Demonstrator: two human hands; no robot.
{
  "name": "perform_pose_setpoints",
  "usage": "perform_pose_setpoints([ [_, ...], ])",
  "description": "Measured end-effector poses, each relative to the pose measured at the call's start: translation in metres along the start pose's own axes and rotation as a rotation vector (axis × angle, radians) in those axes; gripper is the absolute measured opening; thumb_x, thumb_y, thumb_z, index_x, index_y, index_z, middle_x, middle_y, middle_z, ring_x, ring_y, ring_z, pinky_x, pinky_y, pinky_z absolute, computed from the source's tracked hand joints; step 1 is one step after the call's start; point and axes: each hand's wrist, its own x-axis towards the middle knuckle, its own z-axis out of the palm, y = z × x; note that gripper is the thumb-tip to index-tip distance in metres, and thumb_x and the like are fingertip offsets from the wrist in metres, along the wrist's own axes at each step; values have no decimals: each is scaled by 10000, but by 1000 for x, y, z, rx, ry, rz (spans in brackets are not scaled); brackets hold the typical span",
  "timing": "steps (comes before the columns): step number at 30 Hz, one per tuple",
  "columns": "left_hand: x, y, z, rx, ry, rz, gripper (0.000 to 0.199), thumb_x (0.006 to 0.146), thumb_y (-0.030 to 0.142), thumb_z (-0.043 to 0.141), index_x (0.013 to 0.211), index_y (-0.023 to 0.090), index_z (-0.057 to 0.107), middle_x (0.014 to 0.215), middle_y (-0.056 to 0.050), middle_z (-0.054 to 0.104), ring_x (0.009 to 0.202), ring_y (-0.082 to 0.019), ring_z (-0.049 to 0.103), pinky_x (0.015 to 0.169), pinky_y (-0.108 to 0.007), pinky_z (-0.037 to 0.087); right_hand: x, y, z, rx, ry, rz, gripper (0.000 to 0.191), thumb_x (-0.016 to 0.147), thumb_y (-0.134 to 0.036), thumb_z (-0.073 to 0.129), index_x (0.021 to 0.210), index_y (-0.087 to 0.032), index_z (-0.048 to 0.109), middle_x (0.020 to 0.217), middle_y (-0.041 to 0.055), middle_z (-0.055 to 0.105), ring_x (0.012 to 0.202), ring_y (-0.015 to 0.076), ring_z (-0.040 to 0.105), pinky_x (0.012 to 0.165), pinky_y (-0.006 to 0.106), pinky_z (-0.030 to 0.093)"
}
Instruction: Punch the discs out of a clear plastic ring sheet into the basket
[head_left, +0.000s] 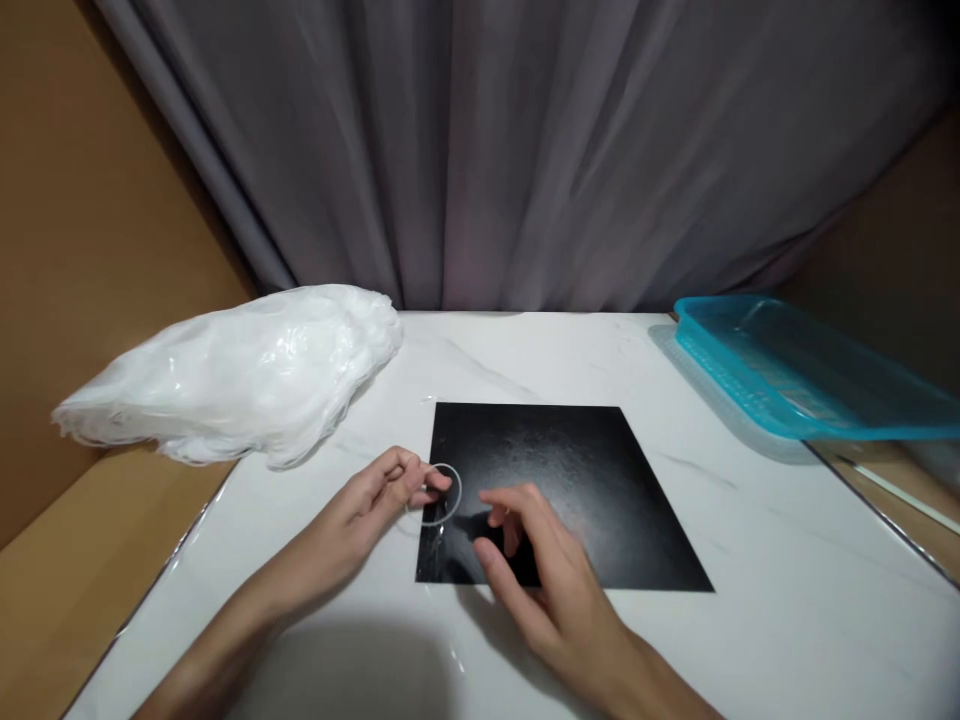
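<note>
Pinches a thin clear ring point(460, 492) in the left hand point(386, 495), pressing thumb and fingers together at its left side and leaving the rest of the loop jutting to the right of the grip. Cannot tell from this angle about fingertips passing through the loop or merely lying behind it.

Holds the right hand point(544, 570) just to the right of the ring and apart from it, with the thumb spread away from the forefinger and the other fingers curled in underneath. Has a black sheet point(600, 500) below the pinch, flat on the white tabletop point(510, 360), with its left part under the ring and most of its area stretching off to the right.

Has a crinkled white bundle point(255, 375) beyond and to the left of the pinch, well apart from it. Shows a blue translucent tray point(727, 375) far beyond and to the right of the right hand, with a pale stick point(904, 496) on its nearer side. Ends, straight beyond both hands, at a grey curtain point(480, 150), and well to the left of the pinch at a brown panel point(90, 250).
</note>
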Motion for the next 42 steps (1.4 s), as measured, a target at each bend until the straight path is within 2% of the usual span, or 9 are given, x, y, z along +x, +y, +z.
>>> perform_pose_setpoints([
  [3,-3,4,18,-327,-116,-107,373,1084,519,480,1223,210,637,1481,-128,582,1326,-289,615,1195,-496,453,1,1,3,219,-23,224,317,1070,-384,585,1344,-228,549,1034,52,603,811,161,571,750,301,481],
  [6,-3,1,30,-536,-119,-202,312,1086,457,514,1174,175,617,1499,-169,570,1295,-316,644,1169,-530,468,5,3,4,415,-49,362,301,1052,-489,617,1087,-192,651,874,30,605,765,161,549,707,289,443],
  [8,-1,-3,36,-653,-91,-222,248,1079,405,547,1073,160,586,1452,-188,604,1271,-334,661,1133,-560,491,7,3,4,498,-47,393,390,1067,-536,570,945,-177,660,795,25,591,736,158,532,683,286,416],
  [11,2,-8,41,-785,-81,-240,208,1074,343,567,984,159,527,1356,-202,658,1248,-352,674,1099,-610,497,7,6,5,578,-63,429,479,1091,-585,492,919,-173,664,724,10,553,676,146,493,629,276,376],
  [19,6,-2,38,-999,-133,-279,252,1074,364,465,903,181,493,1178,-180,718,1239,-376,679,1122,-627,447,7,12,8,634,-106,455,406,1044,-557,625,914,-173,657,744,-9,529,668,122,436,624,264,342],
  [23,6,-2,37,-1023,-84,-263,285,1054,456,502,1095,180,556,1236,-208,715,1225,-415,683,1129,-661,414,9,10,4,604,-100,457,394,1076,-552,568,1000,-176,660,774,2,557,697,131,484,620,261,367],
  [28,5,-6,37,-1013,-120,-250,656,1032,551,527,1482,74,499,1419,-277,617,1279,-436,640,1174,-662,374,5,9,3,584,-63,411,374,1115,-548,481,1147,-197,606,801,-9,562,688,130,507,637,268,408],
  [32,4,-8,36,-1023,-222,-212,699,1049,549,483,1435,-27,575,1467,-289,578,1324,-410,607,1211,-567,380,5,8,3,550,-49,415,403,1133,-546,422,1042,-192,593,779,-9,553,683,135,500,672,292,411],
  [42,4,-3,34,-1053,-312,-160,681,1073,549,417,1444,4,588,1466,-268,587,1390,-428,546,1222,-565,357,5,5,-2,584,-25,410,440,1145,-536,380,931,-202,569,763,-3,547,696,151,497,698,313,408],
])
